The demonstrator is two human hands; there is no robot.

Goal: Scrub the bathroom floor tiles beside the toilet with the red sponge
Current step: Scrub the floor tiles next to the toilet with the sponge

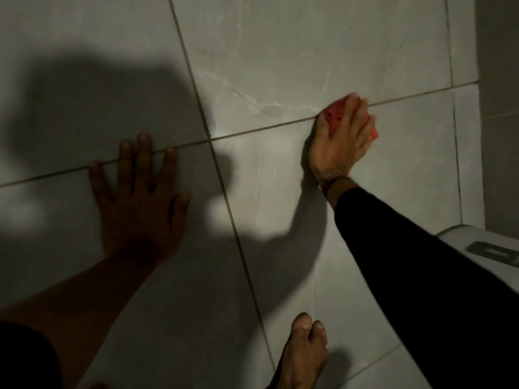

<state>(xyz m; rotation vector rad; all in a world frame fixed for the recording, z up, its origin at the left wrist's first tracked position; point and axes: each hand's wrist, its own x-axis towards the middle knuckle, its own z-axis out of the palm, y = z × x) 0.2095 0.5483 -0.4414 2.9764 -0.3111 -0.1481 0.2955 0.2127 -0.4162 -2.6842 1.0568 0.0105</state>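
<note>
The red sponge [337, 116] lies pressed to the floor under our right hand [338, 144], right on a grout line [266, 127] that runs across the pale grey floor tiles [295, 51]. We grasp it from above, fingers [356, 119] curled over its top so that only its near-left face and a corner at the right edge show. A thin band [330, 179] circles that wrist, and a black sleeve [421, 262] covers the arm behind it, reaching in from the lower right.

Our left hand [140, 197] holds nothing: it rests flat on the tiles with palm down and fingers spread, well apart from the sponge, its fingertips [143, 138] crossing the same grout line. That hand and its bare forearm [84, 299] sit in deep shadow [98, 94], which spreads over most of the left side of the floor.

A second grout line [224, 197] runs diagonally from the top of the view down between our two hands, meeting the first between them. Our bare foot [303, 352] stands on the tile at the bottom edge, below the right arm. At the right edge, just under the sleeve, we see the white top of the toilet [477, 242] with a dark grey fitting [494, 251] on it; what the fitting is we cannot tell. Beyond it, a narrow strip of tile meets a shadowed wall [500, 108].
</note>
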